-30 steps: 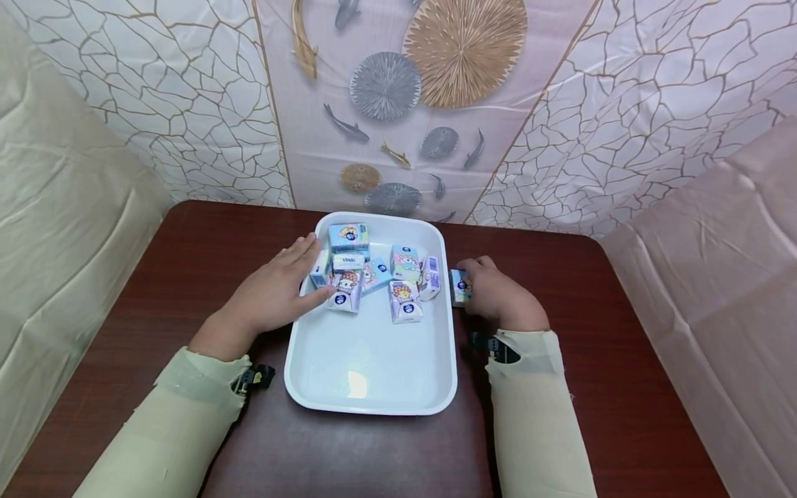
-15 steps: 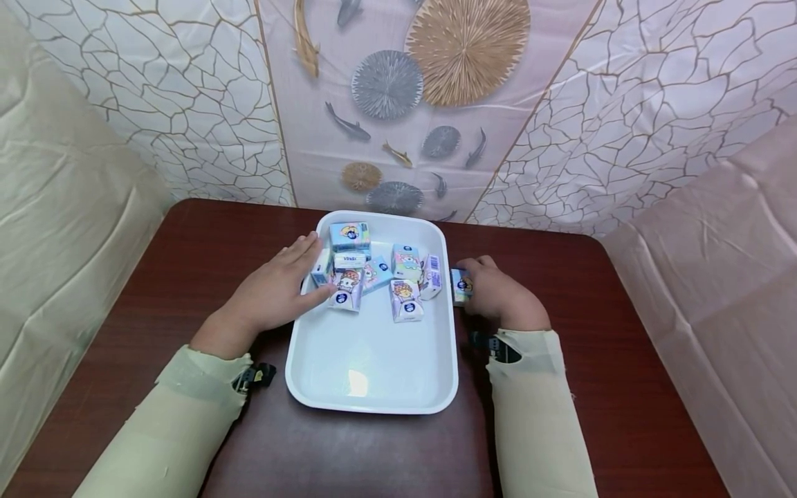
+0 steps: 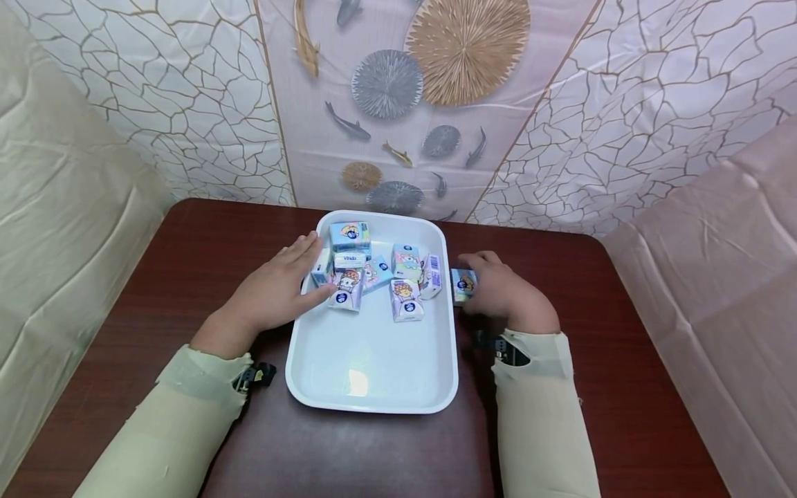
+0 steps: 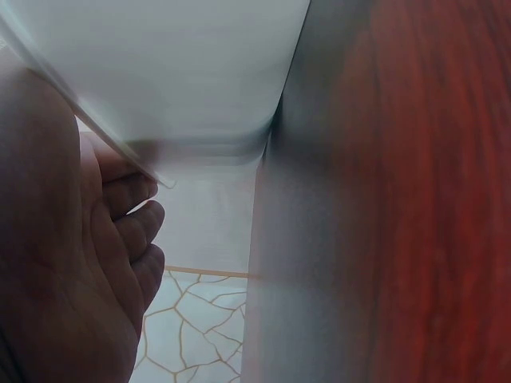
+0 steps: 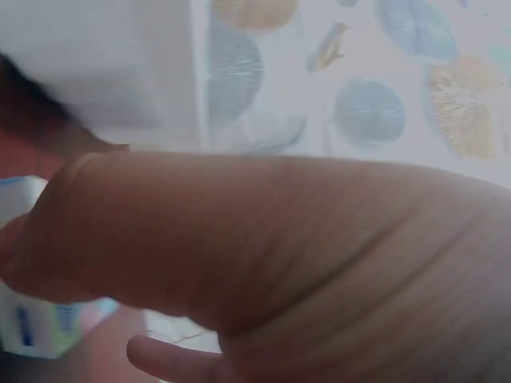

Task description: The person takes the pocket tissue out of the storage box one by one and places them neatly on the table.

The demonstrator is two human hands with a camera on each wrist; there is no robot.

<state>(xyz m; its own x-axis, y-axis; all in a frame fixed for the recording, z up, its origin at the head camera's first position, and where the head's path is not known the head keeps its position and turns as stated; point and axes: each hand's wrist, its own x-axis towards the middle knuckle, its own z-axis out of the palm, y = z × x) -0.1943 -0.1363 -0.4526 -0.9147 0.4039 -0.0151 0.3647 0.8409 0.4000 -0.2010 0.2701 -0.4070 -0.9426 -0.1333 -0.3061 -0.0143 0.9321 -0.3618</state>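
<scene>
In the head view my left hand (image 3: pixel 268 287) rests at the left side of a white tray (image 3: pixel 373 366), fingers lying along the rim and thumb reaching over it. In the left wrist view its fingers (image 4: pixel 137 227) touch the tray wall from outside. My right hand (image 3: pixel 507 294) is at a small blue tissue pack (image 3: pixel 463 285) on the table, just right of the tray. Its thumb (image 5: pixel 104 231) crosses the pack in the right wrist view, with the fingers curled at the pack's far side. Part of the grip is hidden.
Several small tissue packs lie in the tray's far half, among them a blue pack (image 3: pixel 350 236), two purple packs near the middle, one being a purple pack (image 3: pixel 407 301), and a pack (image 3: pixel 431 277) on its side. A patterned cloth wall (image 3: pixel 386 159) stands behind the brown table (image 3: pixel 560 277).
My right hand has shifted slightly right, uncovering more of the blue tissue pack's top. The pack hardly moves. My left hand and the tray stay nearly still.
</scene>
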